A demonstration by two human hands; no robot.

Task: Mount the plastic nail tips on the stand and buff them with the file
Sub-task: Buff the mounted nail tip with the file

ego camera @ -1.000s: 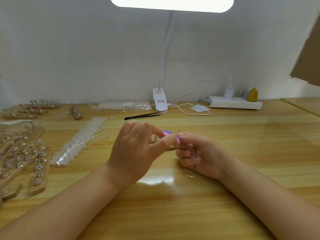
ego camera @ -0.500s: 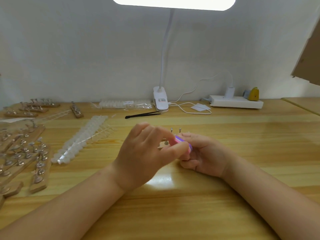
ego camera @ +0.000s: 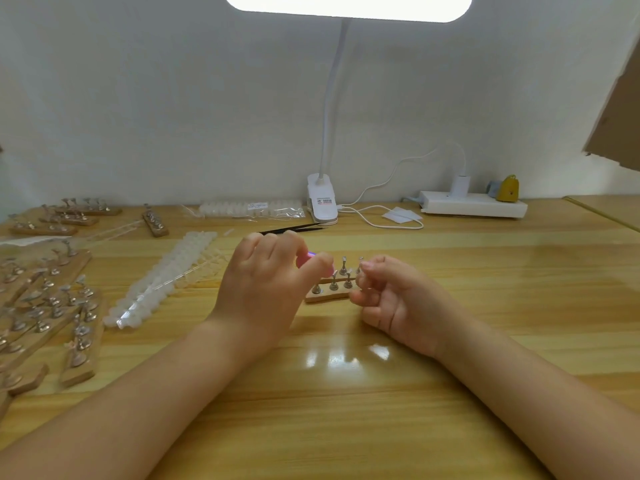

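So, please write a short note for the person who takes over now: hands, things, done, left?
Left hand: pinches the pink file.
Right hand: fingers curled at the right end of the stand; whether it holds a tip is unclear.
Stand: on the table, between both hands, pegs look bare.
Nail tips: in strips, to the left.
Done: no mounted tip visible.
Left: mount, buff.

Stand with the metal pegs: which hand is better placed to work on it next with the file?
Probably the left hand. It already pinches the pink file just left of the stand, on the table. The right hand sits curled at the stand's right end, seemingly steadying a peg.
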